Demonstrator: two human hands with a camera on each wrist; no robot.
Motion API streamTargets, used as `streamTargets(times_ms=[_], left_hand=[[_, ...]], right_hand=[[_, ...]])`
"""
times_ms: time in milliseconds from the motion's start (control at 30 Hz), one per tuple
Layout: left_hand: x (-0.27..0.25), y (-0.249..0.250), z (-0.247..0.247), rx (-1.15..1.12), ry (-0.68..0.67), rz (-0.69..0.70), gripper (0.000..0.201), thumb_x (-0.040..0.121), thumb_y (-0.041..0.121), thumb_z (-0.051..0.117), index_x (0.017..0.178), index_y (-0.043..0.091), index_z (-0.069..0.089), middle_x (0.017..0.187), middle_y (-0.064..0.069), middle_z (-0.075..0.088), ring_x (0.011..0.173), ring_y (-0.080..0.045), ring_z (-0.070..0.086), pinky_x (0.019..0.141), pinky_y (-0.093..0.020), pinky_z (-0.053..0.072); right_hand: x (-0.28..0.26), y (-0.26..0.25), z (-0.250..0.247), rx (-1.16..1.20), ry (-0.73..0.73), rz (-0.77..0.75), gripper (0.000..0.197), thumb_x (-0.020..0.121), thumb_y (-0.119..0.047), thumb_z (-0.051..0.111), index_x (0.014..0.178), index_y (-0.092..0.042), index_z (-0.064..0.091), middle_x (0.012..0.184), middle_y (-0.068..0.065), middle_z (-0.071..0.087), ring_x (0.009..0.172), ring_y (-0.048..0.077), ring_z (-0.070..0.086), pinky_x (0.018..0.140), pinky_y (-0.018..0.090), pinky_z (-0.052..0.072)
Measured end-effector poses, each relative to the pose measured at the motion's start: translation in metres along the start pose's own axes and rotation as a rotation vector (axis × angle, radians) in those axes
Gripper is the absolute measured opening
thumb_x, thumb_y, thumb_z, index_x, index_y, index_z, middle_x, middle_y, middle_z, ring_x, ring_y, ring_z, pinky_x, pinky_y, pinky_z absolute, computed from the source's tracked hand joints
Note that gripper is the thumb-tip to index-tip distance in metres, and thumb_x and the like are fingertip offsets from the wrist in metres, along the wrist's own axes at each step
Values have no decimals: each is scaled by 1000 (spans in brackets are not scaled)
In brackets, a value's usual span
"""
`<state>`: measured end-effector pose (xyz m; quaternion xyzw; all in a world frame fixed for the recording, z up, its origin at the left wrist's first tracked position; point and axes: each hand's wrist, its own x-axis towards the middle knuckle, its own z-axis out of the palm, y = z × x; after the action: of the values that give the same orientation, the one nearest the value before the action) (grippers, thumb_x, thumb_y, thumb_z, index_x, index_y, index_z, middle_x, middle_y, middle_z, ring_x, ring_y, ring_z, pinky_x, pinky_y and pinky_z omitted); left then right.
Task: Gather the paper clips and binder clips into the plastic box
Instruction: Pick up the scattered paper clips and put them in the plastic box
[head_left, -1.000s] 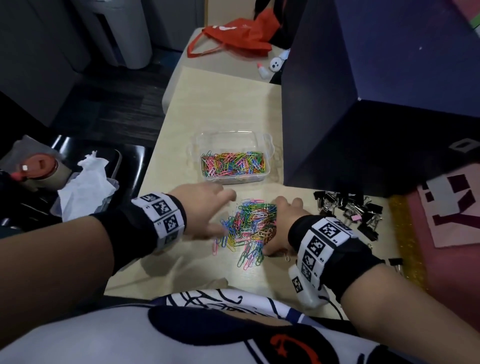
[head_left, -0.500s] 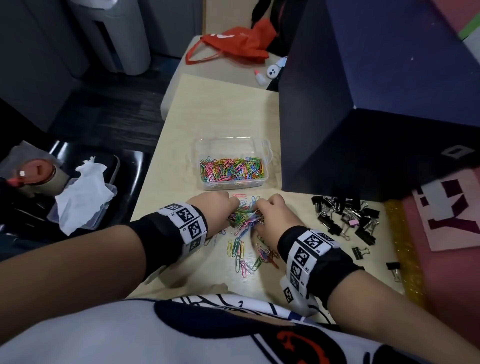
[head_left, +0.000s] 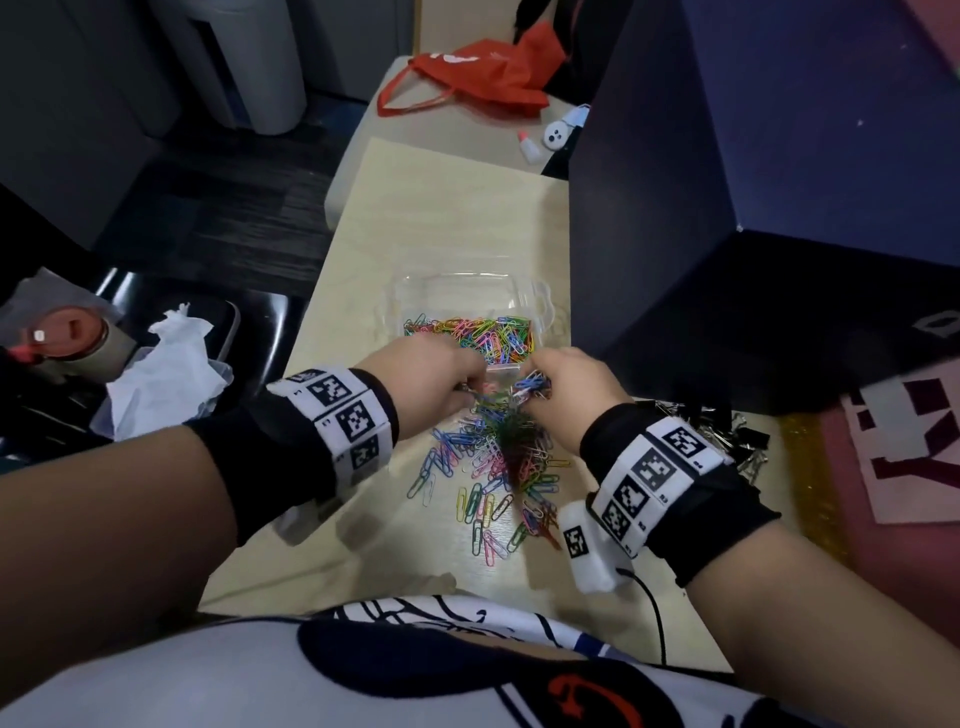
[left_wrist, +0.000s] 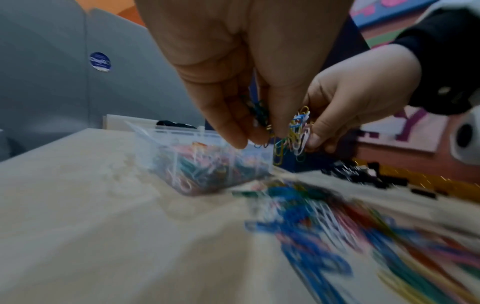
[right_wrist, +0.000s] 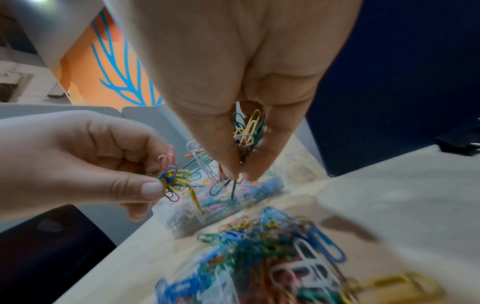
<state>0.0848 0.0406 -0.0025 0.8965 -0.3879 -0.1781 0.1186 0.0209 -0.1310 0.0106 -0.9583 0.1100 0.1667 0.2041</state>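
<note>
A clear plastic box (head_left: 415, 291) half full of coloured paper clips stands mid-table. Just in front of it both hands are raised above a loose pile of coloured paper clips (head_left: 498, 467). My left hand (head_left: 441, 389) pinches a small bunch of clips (right_wrist: 171, 179). My right hand (head_left: 566, 389) pinches another bunch (right_wrist: 246, 131) near the box's front edge. Black binder clips (head_left: 737, 441) lie in a heap at the right, behind my right wrist. The box (left_wrist: 197, 160) also shows in the left wrist view, blurred.
A tall dark blue box (head_left: 753, 218) stands right of the plastic box. A red bag (head_left: 483, 78) lies on the far surface. Left of the table a black tray (head_left: 171, 312) holds white tissue and a brown cup.
Both hands closed on clips from the pile, lifted them off the table and moved forward toward the box; the pile is thinner and more scattered.
</note>
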Motion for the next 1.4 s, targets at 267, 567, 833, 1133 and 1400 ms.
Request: streamTargets(times_ms=[267,567,833,1133,1400], left_hand=[[19,-20,-22,-26,91,-143,25,88,33,62,112,24,63,104,-6,60,100,-26,57,88,-35,45],[6,-18,-7,80,100,-164,25,89,29,51,110,18,60,108,-8,52,98,-30,56,81,-43,51],[-11,-4,31,264,-307,-62,105,57,58,79,140,20,27,136,0,34,126,-24,37,93,-44,49],[0,-1,30,188,-257,-108,29,90,26,59,117,14,53,115,-7,52,105,-26,56,81,-34,46],[3,-5,34,183,-273,-113,12,94,24,51,99,16,58,104,-6,57,94,-26,58,74,-33,46]], right_hand=[[37,-23,-14,36,89,-39,26,88,-18,61,114,-20,60,115,8,60,111,26,52,91,29,43],[26,-8,-3,-76,10,11,15,90,-24,55,103,-22,61,111,3,59,100,23,59,90,32,48],[-4,8,44,-333,-245,-125,102,68,-61,72,149,-35,16,153,-3,17,136,27,24,107,45,37],[-8,17,52,-172,-99,-111,28,92,-13,52,119,-21,52,120,6,44,114,28,44,98,37,41],[0,11,33,-108,-61,-15,22,90,-12,57,111,-18,61,116,6,56,108,25,55,94,31,45]])
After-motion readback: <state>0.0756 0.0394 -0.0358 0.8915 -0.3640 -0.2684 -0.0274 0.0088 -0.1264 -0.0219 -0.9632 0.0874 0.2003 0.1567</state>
